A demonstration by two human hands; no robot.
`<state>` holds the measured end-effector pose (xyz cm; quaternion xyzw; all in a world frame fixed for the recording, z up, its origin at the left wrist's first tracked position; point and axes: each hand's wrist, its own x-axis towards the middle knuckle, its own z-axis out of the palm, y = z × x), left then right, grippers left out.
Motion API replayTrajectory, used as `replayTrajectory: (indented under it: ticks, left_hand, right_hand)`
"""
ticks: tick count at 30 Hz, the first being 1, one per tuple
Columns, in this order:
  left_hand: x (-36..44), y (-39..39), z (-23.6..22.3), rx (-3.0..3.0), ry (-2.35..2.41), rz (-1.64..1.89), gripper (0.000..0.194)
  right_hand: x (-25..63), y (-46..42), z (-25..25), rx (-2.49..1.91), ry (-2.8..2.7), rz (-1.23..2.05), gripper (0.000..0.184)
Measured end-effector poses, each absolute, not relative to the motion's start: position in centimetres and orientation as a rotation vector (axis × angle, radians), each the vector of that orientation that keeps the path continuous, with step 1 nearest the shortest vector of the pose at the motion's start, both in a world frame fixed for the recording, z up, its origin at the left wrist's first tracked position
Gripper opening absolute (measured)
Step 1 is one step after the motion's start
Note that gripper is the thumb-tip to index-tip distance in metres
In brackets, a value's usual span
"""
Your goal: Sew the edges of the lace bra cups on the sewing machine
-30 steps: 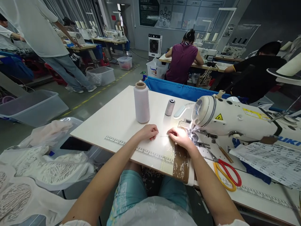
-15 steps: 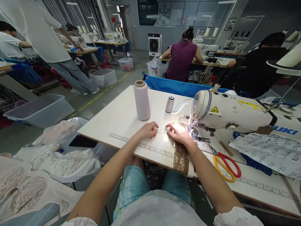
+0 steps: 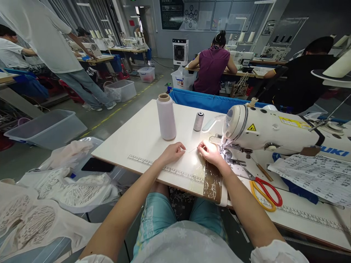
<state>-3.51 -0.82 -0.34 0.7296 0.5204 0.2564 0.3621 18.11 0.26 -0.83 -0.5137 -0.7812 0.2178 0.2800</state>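
One thin strand (image 3: 193,149) sits just in past the near edge of the tabletop (image 3: 131,135), running roughly side to side from the right hand (image 3: 210,152), which seems to pinch its end, toward the left hand (image 3: 172,152). Right's closer, knuckles up; left fingertips bunched, can't tell if they're holding anything.

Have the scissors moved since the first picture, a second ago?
No: the scissors lie in the same spot against the printed ruler; only the camera view shifted.
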Motion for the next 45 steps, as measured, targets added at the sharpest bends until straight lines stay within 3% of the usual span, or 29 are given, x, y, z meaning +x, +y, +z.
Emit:
replayTrajectory:
  ticks: [8, 18, 26, 35, 45]
  left_hand:
    - [-4.1, -1.5, 1.0, 1.604, 1.213, 0.693, 0.03]
    - [-4.9, -2.1, 0.9, 1.473, 1.246, 0.801, 0.033]
    - [-4.2, -2.9, 1.1, 1.662, 1.216, 0.705, 0.057]
    - [-1.4, -2.5, -0.1, 1.678, 1.115, 0.781, 0.036]
    - [-2.4, -2.6, 0.7, 1.318, 1.038, 0.743, 0.041]
  right_hand:
    - [17.5, -0.8, 0.4, -1.276, -2.006, 0.678, 0.012]
    - [17.3, -1.0, 0.5, -1.273, -2.045, 0.493, 0.011]
    - [16.6, -1.6, 0.9, -1.077, -1.894, 0.983, 0.018]
    - [16.8, -1.9, 1.1, -0.992, -1.947, 0.973, 0.023]
    - [16.6, -1.7, 1.0, -1.158, -1.926, 0.718, 0.019]
